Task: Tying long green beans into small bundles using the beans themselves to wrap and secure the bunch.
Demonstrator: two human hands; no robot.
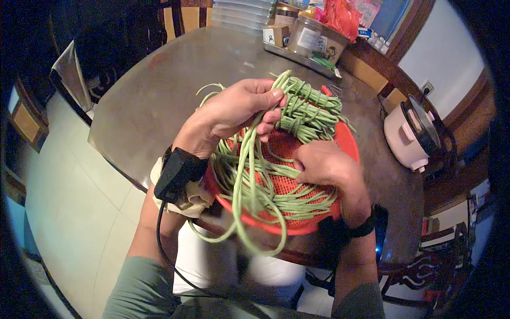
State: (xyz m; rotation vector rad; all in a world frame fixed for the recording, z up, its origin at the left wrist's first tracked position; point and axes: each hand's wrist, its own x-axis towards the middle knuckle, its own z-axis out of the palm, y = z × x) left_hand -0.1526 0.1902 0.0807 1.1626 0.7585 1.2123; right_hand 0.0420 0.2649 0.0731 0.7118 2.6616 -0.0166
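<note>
My left hand (249, 101) pinches several long green yardlong beans (246, 171) near their upper ends, and they droop in loops past the front rim of a red plastic basket (354, 147). Down in that basket, my right hand (326, 161) has its fingers closed around the ends of some loose beans (279, 169). More loose beans (306, 205) lie across the perforated bottom, nearer to me. Tied bundles of beans (310, 107) are stacked at the basket's far side, beyond my right hand. The left hand hides part of the far left rim.
The basket rests on a dark round-edged table (147, 103). At the back stands a metal tray (299, 58) with a clear plastic jar (305, 36) and boxes. Stacked clear containers (243, 14) are beside it. A pink electric pot (412, 133) sits at right. A black cable (159, 231) hangs from my left wrist.
</note>
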